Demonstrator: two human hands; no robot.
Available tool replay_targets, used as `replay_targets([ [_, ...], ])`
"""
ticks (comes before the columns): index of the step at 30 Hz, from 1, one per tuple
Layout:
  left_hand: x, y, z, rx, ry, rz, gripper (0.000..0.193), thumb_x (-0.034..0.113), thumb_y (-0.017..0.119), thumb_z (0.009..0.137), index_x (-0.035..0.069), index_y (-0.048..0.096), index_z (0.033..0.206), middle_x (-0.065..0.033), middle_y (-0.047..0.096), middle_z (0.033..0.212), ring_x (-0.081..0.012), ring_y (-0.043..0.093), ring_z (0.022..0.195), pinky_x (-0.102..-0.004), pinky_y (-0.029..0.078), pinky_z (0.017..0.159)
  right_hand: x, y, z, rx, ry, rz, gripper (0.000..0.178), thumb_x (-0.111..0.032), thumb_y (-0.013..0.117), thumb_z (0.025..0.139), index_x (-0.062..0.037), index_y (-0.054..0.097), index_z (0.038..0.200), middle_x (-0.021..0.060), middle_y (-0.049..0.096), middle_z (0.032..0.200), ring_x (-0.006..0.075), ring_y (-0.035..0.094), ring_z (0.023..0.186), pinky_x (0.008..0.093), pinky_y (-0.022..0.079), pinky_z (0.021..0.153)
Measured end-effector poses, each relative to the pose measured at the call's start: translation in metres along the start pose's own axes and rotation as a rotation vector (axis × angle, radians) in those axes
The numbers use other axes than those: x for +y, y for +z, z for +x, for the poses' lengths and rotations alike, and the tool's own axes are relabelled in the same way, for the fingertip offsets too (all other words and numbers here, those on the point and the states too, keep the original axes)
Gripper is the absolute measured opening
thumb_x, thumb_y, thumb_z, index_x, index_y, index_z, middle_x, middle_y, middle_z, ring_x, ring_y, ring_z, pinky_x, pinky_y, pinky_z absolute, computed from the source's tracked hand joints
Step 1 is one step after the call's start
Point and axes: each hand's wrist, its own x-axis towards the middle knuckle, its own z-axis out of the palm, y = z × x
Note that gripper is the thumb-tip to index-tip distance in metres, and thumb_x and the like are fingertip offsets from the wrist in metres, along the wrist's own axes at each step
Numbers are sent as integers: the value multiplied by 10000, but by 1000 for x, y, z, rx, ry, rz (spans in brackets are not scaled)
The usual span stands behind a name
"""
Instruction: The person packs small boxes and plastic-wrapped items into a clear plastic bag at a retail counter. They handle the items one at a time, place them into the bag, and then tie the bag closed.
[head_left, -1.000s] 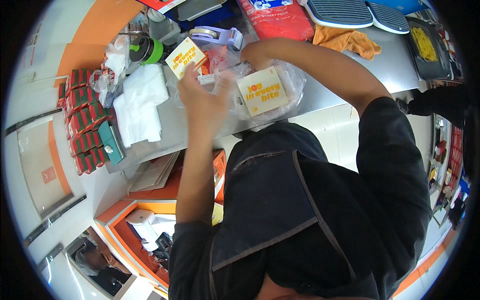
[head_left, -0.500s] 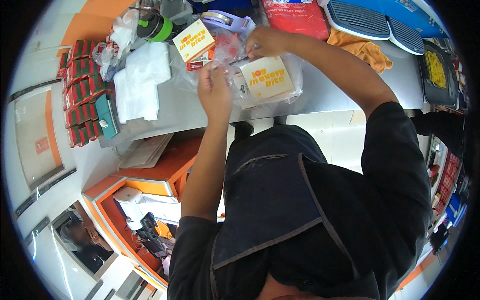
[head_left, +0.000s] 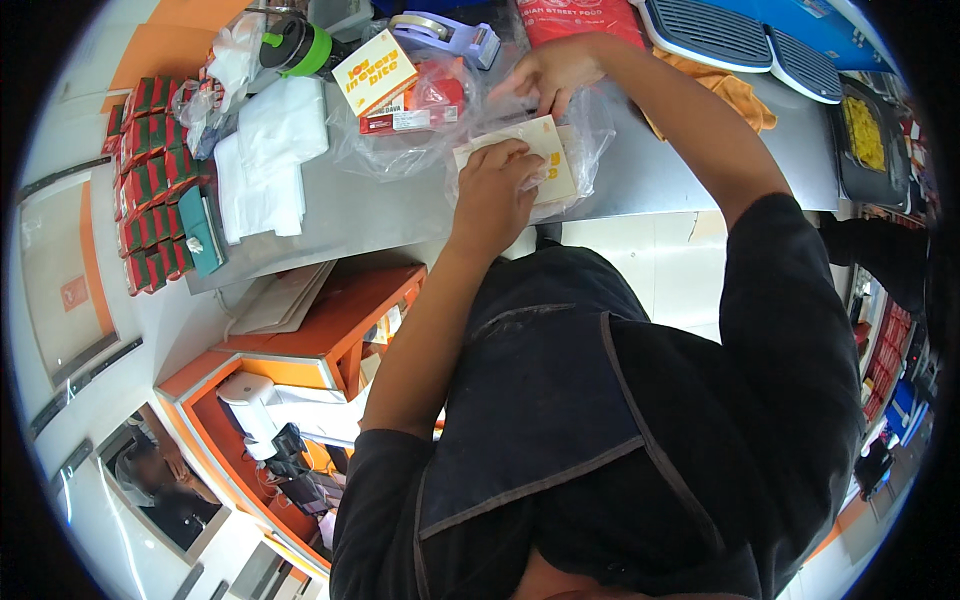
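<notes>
Near box: cream box (head_left: 545, 140) w/ yellow lettering, laid flat at near edge of metal counter (head_left: 330, 205), prob. so it can be reached w/out stretching; clear bag (head_left: 598, 130) seen around/under it, whether box is inside can't be told.
L hand: left hand (head_left: 497, 185) laid on box top, fingers curled, prob. so box is steadied; bit of clear film seen at fingertips, whether pinched can't be told.
R hand: right hand (head_left: 562, 70) held over far side of bag, fingers loosely spread & bent down, index pointed left; no grip seen.
Arms: L forearm brought up from near side, fairly straight; R arm swung out right, bent at elbow, wrist turned in.
2nd box: matching box (head_left: 375, 72) tilted at far left, propped by red-white pack (head_left: 410, 119), 2nd clear film about them.
Tape: purple dispenser (head_left: 465, 38) set just beyond, prob. for quick reach.
White bags: folded stack (head_left: 285, 125) kept left, flat.
</notes>
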Motion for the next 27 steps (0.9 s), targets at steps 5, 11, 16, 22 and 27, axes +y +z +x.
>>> replay_targets([
  [5, 3, 6, 1, 37, 16, 40, 374, 50, 743, 747, 132, 711, 1111, -78, 606, 1275, -340, 548, 1195, -470, 430, 1020, -26, 23, -85, 327, -35, -151, 476, -130, 725, 854, -72, 638, 1318, 203, 695, 1117, 234, 694, 985, 366, 571, 790],
  [11, 2, 10, 0, 36, 11, 61, 344, 66, 740, 761, 121, 716, 1100, -89, 608, 1283, -341, 549, 1204, -483, 464, 982, 43, 111, -80, 1177, 187, -455, 607, -264, 837, 753, 10, 564, 1220, 170, 689, 941, 341, 689, 925, 425, 539, 820],
  [16, 8, 4, -6, 50, -15, 162, 324, 90, 740, 775, 96, 715, 1098, -96, 622, 1267, -347, 563, 1191, -475, 477, 971, -34, 99, -163, 1008, 410, -383, 505, -113, 714, 785, 42, 560, 1240, 272, 650, 1151, 408, 630, 1126, 422, 508, 975],
  [22, 0, -8, 0, 122, 45, -138, 287, 150, 707, 861, 31, 680, 1120, -186, 684, 1064, -361, 656, 1021, -471, 507, 892, -34, 97, -180, 816, 445, 394, 293, -32, 641, 847, 14, 632, 1136, 135, 682, 1021, 257, 679, 964, 429, 571, 845],
  [27, 3, -88, 8, 330, -120, -690, 331, 286, 682, 935, -12, 660, 1078, -104, 691, 876, -220, 667, 778, -369, 530, 751, -11, 84, -204, 706, 98, 1120, 190, -92, 711, 880, -97, 665, 1063, 22, 670, 1007, 117, 611, 819, 284, 495, 721],
])
